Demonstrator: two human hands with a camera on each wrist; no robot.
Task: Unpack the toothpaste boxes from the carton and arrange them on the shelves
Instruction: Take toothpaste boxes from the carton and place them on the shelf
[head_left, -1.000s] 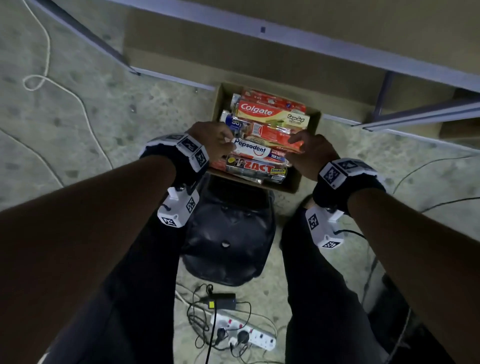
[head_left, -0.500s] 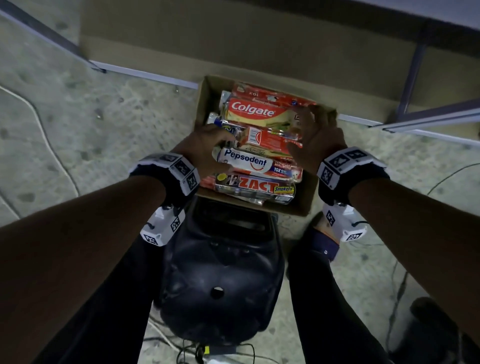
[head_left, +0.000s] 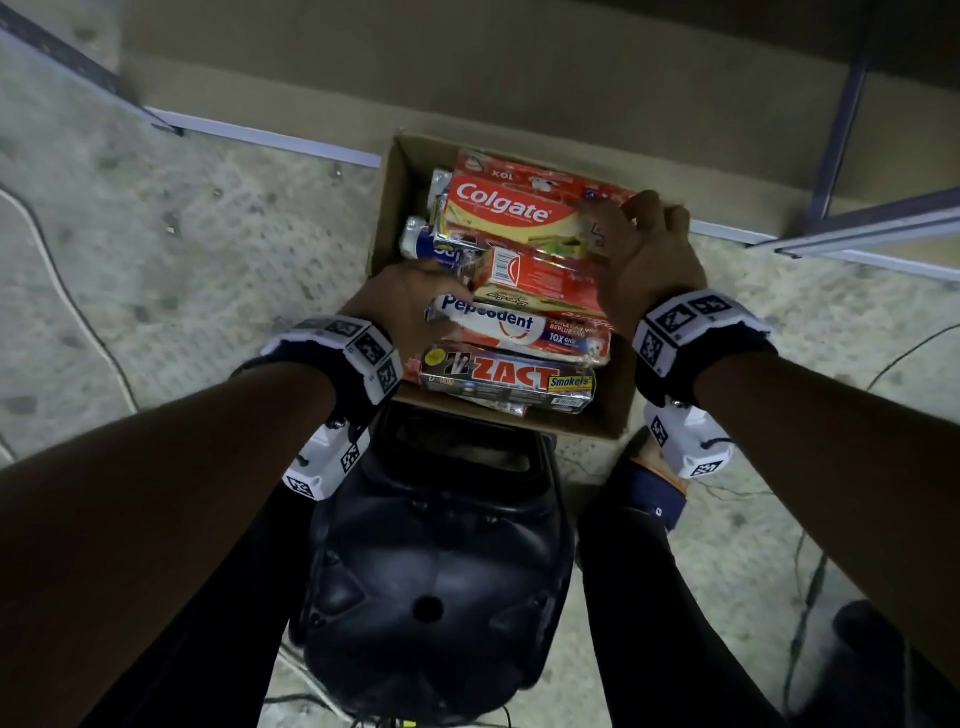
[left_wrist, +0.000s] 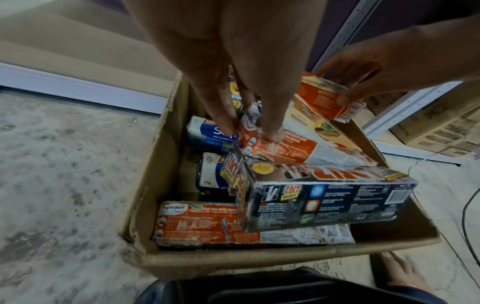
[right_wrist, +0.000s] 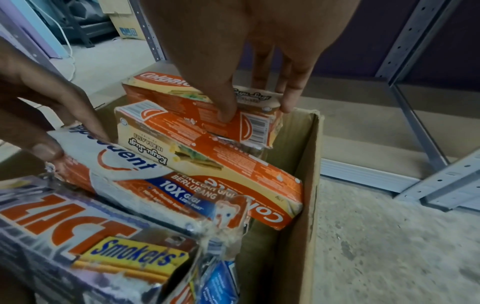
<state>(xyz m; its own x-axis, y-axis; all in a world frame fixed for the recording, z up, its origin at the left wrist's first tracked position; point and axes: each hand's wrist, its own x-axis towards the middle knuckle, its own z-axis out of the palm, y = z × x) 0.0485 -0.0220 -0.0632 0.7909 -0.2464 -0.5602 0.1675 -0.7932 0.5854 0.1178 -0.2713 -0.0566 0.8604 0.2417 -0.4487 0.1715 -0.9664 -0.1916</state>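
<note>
Both hands (head_left: 644, 254) pinch boxes (head_left: 509, 208) in carton (head_left: 387, 208)

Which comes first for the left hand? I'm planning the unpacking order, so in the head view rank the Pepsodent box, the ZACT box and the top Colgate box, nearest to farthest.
From the left hand:
1. Pepsodent box: touching its fingers, mid-carton.
2. ZACT box: just below, at the carton's near edge.
3. Colgate box: farthest, toward the far end, under the right hand.
</note>
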